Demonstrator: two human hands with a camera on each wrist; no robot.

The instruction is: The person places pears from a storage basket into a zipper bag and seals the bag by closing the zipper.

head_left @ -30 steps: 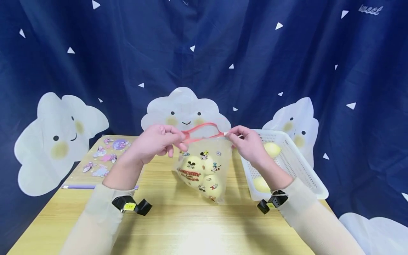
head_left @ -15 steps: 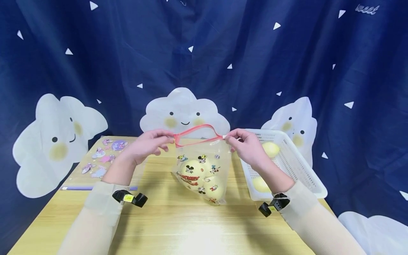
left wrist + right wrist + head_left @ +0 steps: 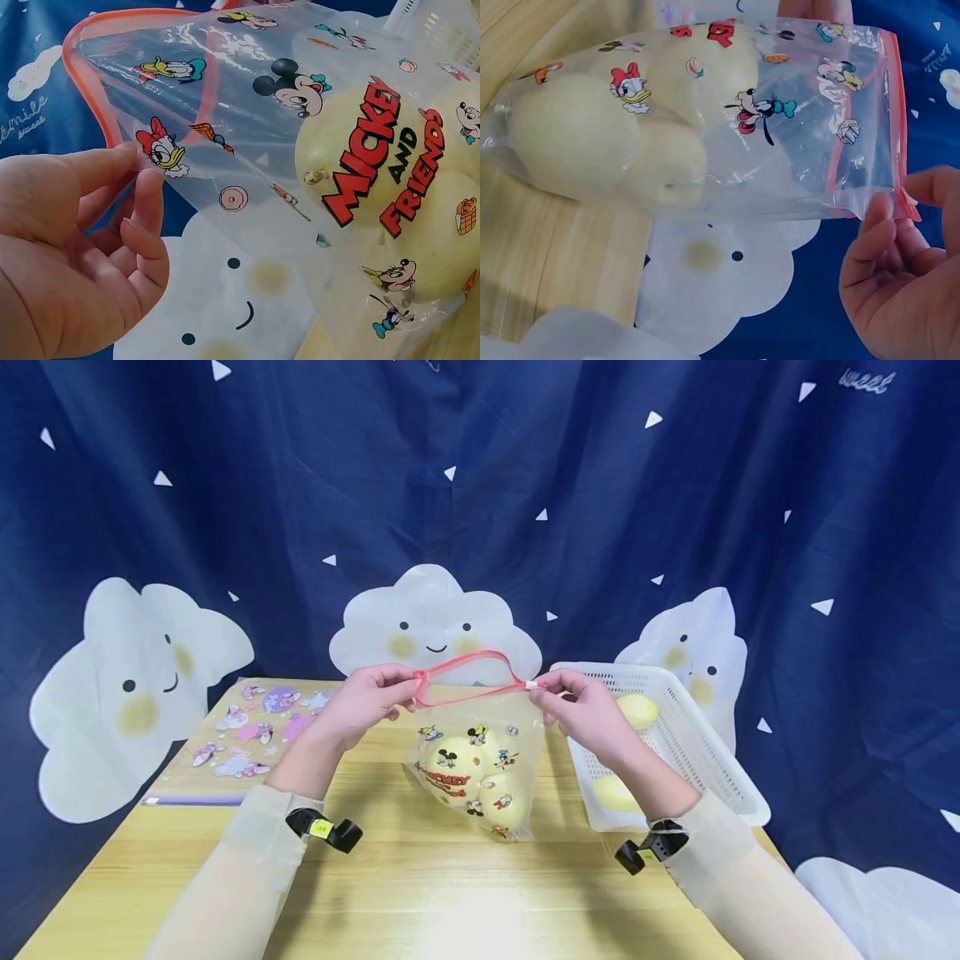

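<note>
The left hand [image 3: 369,697] pinches one top corner of a clear bag [image 3: 521,722]. Its thumb and a finger are squeezed together there with just the thin plastic between them, and the other fingers are bent in loosely. The right hand [image 3: 583,703] pinches the other top corner, close to a small white bit [image 3: 531,686] at the end of the red rim [image 3: 474,697]. Those fingertips are pressed together too, and the rest are curled under.

The bag is held up between the two hands, over the middle of the table [image 3: 420,902]. Its mouth gapes in a long loop. I can't tell if its bottom touches the wood. The plastic is shiny, see-through and a bit crinkly, with cartoon pictures and big red letters on it. Fat, round, pale yellow fruits [image 3: 453,760] sit low inside and make it bulge.

To the right is a white plastic basket [image 3: 738,785] full of little holes. Two smooth yellow fruits [image 3: 636,712] lie in it, apart from each other. To the left, a flat clear bag [image 3: 240,735] with pink and purple pictures and a purple edge lies on the smooth, stripy wood. Behind hangs a dark blue cloth [image 3: 480,460] with white clouds.
</note>
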